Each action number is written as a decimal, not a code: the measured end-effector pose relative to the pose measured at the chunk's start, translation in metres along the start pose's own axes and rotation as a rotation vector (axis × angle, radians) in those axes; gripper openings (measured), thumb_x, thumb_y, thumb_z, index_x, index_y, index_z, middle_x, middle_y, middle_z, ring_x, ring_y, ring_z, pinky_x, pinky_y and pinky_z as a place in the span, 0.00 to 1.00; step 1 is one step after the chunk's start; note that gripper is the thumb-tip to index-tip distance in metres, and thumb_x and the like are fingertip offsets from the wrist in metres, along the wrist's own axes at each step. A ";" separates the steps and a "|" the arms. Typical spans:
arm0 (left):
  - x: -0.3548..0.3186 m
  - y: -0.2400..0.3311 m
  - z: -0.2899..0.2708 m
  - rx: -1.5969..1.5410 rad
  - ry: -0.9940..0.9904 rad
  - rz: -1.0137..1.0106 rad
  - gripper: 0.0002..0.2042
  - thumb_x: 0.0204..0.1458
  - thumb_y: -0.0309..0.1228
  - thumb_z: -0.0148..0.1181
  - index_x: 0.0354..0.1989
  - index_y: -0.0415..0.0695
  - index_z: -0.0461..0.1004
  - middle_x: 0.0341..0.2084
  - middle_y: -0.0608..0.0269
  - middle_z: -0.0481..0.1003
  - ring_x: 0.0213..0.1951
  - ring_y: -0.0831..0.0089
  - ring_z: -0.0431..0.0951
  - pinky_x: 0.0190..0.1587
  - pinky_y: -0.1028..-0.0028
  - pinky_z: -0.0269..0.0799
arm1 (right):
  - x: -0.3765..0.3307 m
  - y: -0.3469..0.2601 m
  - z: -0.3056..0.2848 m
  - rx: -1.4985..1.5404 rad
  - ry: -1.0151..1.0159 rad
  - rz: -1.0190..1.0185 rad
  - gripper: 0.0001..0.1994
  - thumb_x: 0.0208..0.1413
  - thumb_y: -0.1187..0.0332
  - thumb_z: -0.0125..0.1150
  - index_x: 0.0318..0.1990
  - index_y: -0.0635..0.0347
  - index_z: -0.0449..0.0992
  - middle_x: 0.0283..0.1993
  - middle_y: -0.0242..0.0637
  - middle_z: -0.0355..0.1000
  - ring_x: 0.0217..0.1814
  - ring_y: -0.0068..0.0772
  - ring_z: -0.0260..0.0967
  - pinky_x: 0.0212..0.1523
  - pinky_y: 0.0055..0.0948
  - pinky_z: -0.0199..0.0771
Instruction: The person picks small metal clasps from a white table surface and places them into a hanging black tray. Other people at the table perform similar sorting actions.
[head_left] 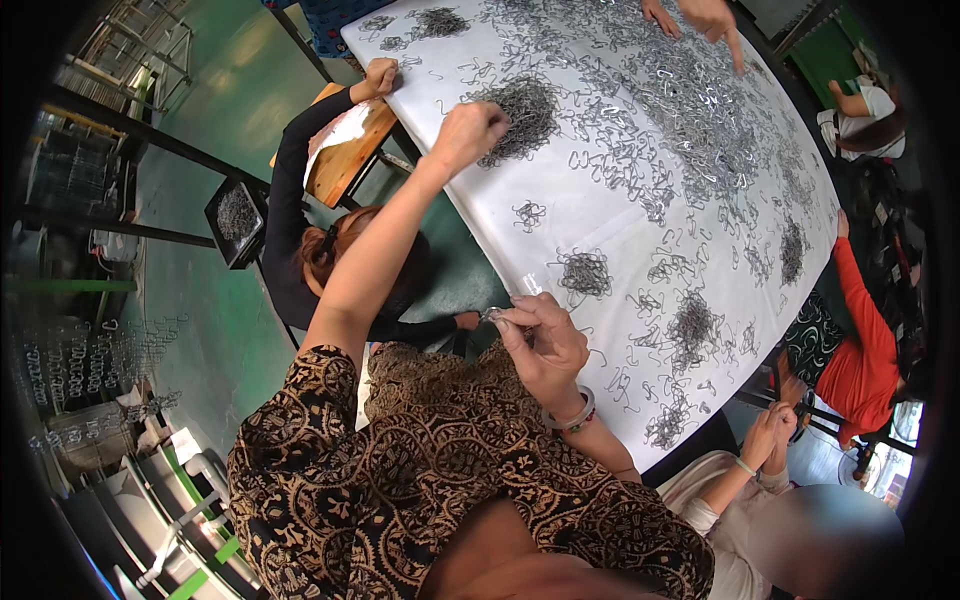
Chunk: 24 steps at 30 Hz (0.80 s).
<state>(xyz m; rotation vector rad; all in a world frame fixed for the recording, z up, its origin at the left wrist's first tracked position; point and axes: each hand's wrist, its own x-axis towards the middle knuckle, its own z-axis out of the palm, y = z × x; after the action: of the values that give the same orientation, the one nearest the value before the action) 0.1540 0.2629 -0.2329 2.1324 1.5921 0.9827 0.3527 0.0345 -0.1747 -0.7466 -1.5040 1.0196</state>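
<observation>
My left hand (468, 138) is stretched out over the left edge of the table, its fingers closed at the side of a large heap of bent metal wire hooks (527, 112). Whatever is between those fingertips is too small to make out. Nearer to me, my right hand (548, 350) is raised just off the table's edge. Its thumb and fingers pinch a small shiny metal hook (492, 314), partly hidden by the fingertips. A smaller pile of hooks (585, 273) lies just beyond that hand, and a little cluster (529, 215) sits farther off.
Loose hooks (700, 110) cover much of the white tabletop (600, 215). Co-workers sit around it: one in black (292, 215) at left, one in red (866, 340) at right, another's clasped hands (768, 437) at lower right. A wooden stool (345, 165) and black tray (236, 222) stand left.
</observation>
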 end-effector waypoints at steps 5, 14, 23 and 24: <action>-0.041 0.055 -0.014 -0.164 0.007 -0.027 0.09 0.50 0.31 0.61 0.36 0.39 0.80 0.33 0.49 0.79 0.33 0.56 0.79 0.40 0.65 0.74 | -0.002 0.003 0.003 0.010 0.034 -0.009 0.16 0.51 0.85 0.62 0.49 0.67 0.72 0.34 0.39 0.77 0.36 0.26 0.72 0.35 0.24 0.72; -0.149 0.139 -0.093 -0.735 -0.081 -0.257 0.07 0.52 0.27 0.64 0.38 0.38 0.79 0.31 0.63 0.81 0.32 0.79 0.78 0.38 0.77 0.74 | -0.007 0.012 0.014 0.159 0.186 0.150 0.16 0.54 0.84 0.60 0.51 0.73 0.69 0.38 0.39 0.75 0.42 0.24 0.72 0.46 0.23 0.72; -0.164 0.157 -0.071 -0.527 0.148 -0.045 0.07 0.50 0.18 0.62 0.37 0.36 0.74 0.37 0.57 0.79 0.39 0.67 0.79 0.40 0.72 0.75 | 0.004 0.021 0.016 -0.004 0.181 -0.054 0.17 0.53 0.85 0.61 0.51 0.70 0.70 0.37 0.40 0.75 0.41 0.24 0.71 0.43 0.22 0.72; -0.164 0.158 -0.070 -0.599 0.155 -0.096 0.06 0.51 0.18 0.61 0.37 0.36 0.74 0.37 0.57 0.79 0.39 0.68 0.80 0.40 0.73 0.76 | 0.004 0.022 0.016 -0.035 0.164 -0.075 0.17 0.53 0.85 0.61 0.51 0.70 0.70 0.37 0.41 0.75 0.41 0.25 0.71 0.42 0.23 0.72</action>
<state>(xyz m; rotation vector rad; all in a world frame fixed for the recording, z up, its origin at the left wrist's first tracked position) 0.1958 0.0467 -0.1432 1.5897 1.2339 1.4044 0.3345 0.0444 -0.1930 -0.7739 -1.4012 0.8569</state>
